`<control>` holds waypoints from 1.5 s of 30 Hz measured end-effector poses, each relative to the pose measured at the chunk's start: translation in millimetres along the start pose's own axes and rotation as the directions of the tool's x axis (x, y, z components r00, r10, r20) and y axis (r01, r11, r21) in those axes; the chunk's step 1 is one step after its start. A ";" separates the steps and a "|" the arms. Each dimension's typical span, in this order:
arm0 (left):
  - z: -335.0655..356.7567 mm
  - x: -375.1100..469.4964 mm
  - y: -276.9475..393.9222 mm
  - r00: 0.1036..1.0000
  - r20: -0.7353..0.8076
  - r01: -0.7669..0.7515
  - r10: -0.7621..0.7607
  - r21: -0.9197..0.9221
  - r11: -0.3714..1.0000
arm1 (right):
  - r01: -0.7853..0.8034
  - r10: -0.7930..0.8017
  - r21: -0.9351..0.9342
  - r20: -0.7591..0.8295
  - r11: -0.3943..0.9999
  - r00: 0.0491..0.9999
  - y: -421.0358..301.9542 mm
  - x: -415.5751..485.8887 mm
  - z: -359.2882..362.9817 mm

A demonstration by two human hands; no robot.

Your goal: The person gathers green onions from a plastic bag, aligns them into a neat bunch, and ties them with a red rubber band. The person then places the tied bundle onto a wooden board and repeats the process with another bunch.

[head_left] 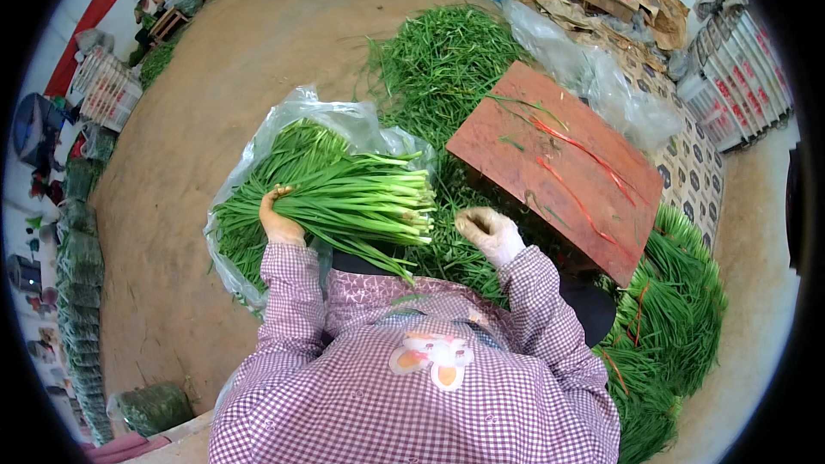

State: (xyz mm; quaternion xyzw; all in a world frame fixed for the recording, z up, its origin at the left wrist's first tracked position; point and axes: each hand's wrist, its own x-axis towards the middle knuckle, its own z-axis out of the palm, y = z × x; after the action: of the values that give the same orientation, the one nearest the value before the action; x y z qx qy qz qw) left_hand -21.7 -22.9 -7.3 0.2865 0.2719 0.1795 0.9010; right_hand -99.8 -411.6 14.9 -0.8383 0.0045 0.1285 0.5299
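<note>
My left hand (281, 216) grips a thick bunch of green garlic chives (361, 200), its pale stem ends pointing right. Beneath the bunch, more chives lie in an open clear plastic bag (290, 106). Just right of the stem ends is my right hand (488, 232), which looks gloved, its fingers curled towards the thumb with a gap between them; no item shows in it. A reddish board (548, 161) stands to the right, with red ties (580, 148) and a few loose leaves on top.
A heap of loose green leaves (451, 51) lies ahead and reaches under the board. Tied chive bundles (683, 296) are piled at the right. Plastic sheeting (580, 71) lies behind the board. White crates (735, 84) are stacked at far right, bagged greens (80, 258) at far left.
</note>
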 end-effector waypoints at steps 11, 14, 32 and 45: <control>-4.6 5.7 5.9 0.976 0.215 0.004 0.032 -0.165 0.986 | 0.235 -0.157 -0.233 0.312 0.943 0.937 -35.4 -10.1 47.2; -0.5 5.6 4.6 0.969 0.245 0.014 0.032 -0.183 0.983 | 0.216 -0.143 -0.173 0.357 0.961 0.923 8.7 -17.5 35.2; 121.0 -51.1 18.5 0.801 0.565 -0.088 0.196 -0.213 0.973 | 0.027 -0.258 0.288 0.806 0.957 0.532 -54.4 -32.0 67.1; 122.2 -174.2 -14.2 0.429 0.883 -0.418 0.189 0.008 0.909 | -0.117 -0.311 0.945 0.017 -0.306 0.950 -19.6 -25.2 49.1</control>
State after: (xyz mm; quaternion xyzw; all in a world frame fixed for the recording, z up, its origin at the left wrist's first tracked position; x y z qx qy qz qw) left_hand -84.0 -168.5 135.4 0.4819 -0.2567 0.1386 0.8262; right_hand -131.7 -362.5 17.9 -0.0384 -0.0356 0.1369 0.9892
